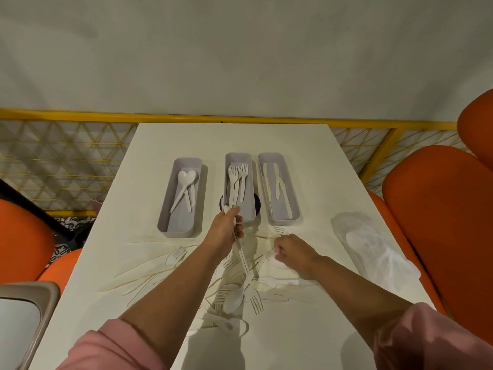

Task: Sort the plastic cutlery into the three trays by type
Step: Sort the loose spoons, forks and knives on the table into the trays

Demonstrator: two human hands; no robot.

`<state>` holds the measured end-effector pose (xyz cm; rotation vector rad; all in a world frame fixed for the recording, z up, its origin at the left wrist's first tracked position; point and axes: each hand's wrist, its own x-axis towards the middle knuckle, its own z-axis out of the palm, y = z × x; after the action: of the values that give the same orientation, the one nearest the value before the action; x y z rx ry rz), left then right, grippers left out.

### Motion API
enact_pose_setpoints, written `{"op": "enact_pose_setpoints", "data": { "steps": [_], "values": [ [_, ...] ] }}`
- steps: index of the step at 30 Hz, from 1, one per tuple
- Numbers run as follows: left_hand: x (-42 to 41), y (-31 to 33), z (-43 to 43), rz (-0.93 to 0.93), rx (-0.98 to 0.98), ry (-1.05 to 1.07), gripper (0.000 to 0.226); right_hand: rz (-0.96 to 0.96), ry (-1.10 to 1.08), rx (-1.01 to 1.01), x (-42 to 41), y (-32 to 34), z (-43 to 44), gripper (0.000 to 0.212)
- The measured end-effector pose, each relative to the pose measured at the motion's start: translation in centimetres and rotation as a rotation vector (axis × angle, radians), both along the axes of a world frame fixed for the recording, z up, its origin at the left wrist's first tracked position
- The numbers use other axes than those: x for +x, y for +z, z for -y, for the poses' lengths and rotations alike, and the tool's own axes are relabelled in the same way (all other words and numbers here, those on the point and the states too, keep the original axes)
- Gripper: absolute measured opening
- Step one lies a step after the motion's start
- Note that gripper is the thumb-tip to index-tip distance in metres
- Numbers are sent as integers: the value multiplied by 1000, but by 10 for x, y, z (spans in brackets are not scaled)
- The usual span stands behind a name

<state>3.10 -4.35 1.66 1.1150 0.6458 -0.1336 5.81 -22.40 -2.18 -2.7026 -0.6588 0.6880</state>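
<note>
One long white piece (242, 259) is held lifted off the table (226, 140), with the fingers and thumb of the left hand (226, 231) closed round its upper shaft. The lower end hangs down toward 6 o'clock over the pile (237, 292). A rounded pale end shows above the fingers, but its type cannot be told for sure. It is held just short of the near end of the fork tray (228, 166), at 12 o'clock from the pile, so a drop into one of the trays is judged to be the step in hand. The rest of the cutlery is left loose and crossed in the pile near the table's middle, and much is judged still to be sorted. The three trays are set side by side at 12 o'clock from the pile, long sides parallel, so that each type can be reached equally. The spoon tray (177, 233) is at 11 o'clock with spoons (184, 188) in it. The fork tray holds forks (236, 180). The knife tray (285, 221) is at 1 o'clock with knives (276, 188) laid lengthwise. The right hand (292, 253) is lowered at the pile's 2 o'clock edge with its fingers curled downward, apparently to pick out the next piece. Whether anything is pinched cannot be told. A dark blue disc (257, 202) is partly covered by the fork tray. A crumpled clear bag (373, 249) lies at 3 o'clock, well apart from the pile. Orange chairs (437, 209) are seen beyond the table's right edge.
</note>
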Motion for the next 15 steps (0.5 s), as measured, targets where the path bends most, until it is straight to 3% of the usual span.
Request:
{"op": "enact_pose_setpoints", "data": {
  "steps": [8,15],
  "values": [
    [-2,-4,-2,54,-27,-57,23,192,-83,305,7,52,-53,8],
    [-4,-9,-12,52,149,-168,33,217,-124,260,7,64,-86,20]
  ]
}}
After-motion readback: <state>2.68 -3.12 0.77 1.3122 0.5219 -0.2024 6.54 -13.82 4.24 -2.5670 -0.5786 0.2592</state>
